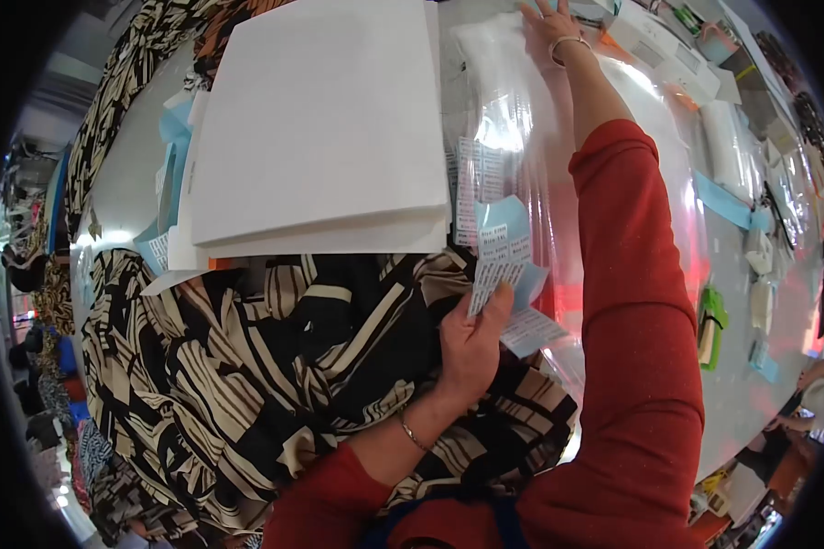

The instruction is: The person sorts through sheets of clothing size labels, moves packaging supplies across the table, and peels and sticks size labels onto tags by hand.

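My left hand (pixel 474 349) is closed with the thumb pressed on a sheet of printed size labels (pixel 502 261), which has a light blue backing. Below it, another label piece (pixel 529 331) sticks out near the fingers. Under my left wrist lies black, beige and brown patterned fabric (pixel 339 334). My right hand (pixel 557 26) is stretched to the far edge of the view, fingers spread and partly cut off, over clear plastic bags (pixel 513 101). Whether its fingertips touch the light blue piece there, I cannot tell.
A stack of white paper or card (pixel 325 128) rests left of the plastic, with blue-backed sheets (pixel 169 174) by its left edge. On the grey table (pixel 650 384) to the right are a green-handled tool (pixel 712 328), a light blue strip (pixel 723 201) and white boxes (pixel 655 41).
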Demonstrator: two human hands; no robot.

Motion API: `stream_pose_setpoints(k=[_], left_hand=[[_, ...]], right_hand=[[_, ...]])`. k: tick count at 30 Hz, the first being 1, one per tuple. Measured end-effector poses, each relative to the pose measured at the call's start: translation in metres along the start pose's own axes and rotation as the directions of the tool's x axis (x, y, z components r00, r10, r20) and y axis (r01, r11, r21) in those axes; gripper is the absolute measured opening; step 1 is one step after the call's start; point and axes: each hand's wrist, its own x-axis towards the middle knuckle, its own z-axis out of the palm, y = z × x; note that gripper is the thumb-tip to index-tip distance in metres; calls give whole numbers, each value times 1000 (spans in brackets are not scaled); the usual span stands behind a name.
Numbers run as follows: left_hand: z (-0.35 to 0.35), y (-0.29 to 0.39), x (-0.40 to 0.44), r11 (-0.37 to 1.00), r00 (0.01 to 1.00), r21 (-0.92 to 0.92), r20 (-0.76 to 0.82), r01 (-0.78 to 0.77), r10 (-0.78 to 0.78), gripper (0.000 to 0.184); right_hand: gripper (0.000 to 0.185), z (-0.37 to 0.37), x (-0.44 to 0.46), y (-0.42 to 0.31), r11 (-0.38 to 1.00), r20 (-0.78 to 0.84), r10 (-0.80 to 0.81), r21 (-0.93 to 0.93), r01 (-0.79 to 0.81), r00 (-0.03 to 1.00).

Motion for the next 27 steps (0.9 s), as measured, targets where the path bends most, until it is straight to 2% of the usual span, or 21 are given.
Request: stream_pose_setpoints(k=[1,4,11,12,16,19,20,21,22,24,25,26,27], left_hand=[[2,-3,-1,1000,1000,-3,-10,5,-5,30],[4,-6,-3,986,996,139,10,-92,91,29],[1,-12,-6,990,999,131,15,-46,44,28],[2,-11,-6,993,999,105,13,-44,42,28],[2,-11,-7,998,1000,56,-11,5,-5,27],[0,-11,-5,999,999,-4,-5,32,-32,28],[0,-9,-4,998,999,-51,0,32,-32,28],[1,-7,-3,995,999,-98,5,34,-34,28],[2,-5,-2,989,999,-145,13,37,-35,28],[2,-4,0,979,998,-194,15,68,-66,29],[1,-4,0,973,996,-216,15,87,-86,29],[-1,-5,2,978,997,-193,18,77,-75,30],[-3,-8,5,982,997,-172,19,72,-69,30]], right_hand=[[37,-12,-5,-3,999,34,48,12,-49,998],[38,-38,-14,-13,987,70,156,34,-159,985],[41,-82,-37,-29,939,80,334,58,-339,939],[42,-77,-35,-27,932,77,350,71,-356,934],[41,22,36,13,877,50,430,215,-430,901],[34,-78,-50,-19,898,-172,359,333,-289,917],[34,-69,-47,-15,909,-346,217,412,-60,913],[35,-49,-43,-8,879,-518,86,441,179,851],[35,-44,-40,-4,809,-676,-24,419,411,737],[27,-68,-80,-18,724,-737,-61,432,538,673],[30,-75,-104,-19,676,-700,-110,467,569,705],[44,-83,-129,-19,627,-661,-167,501,597,731],[44,-101,-160,-20,568,-642,-198,541,621,740]])
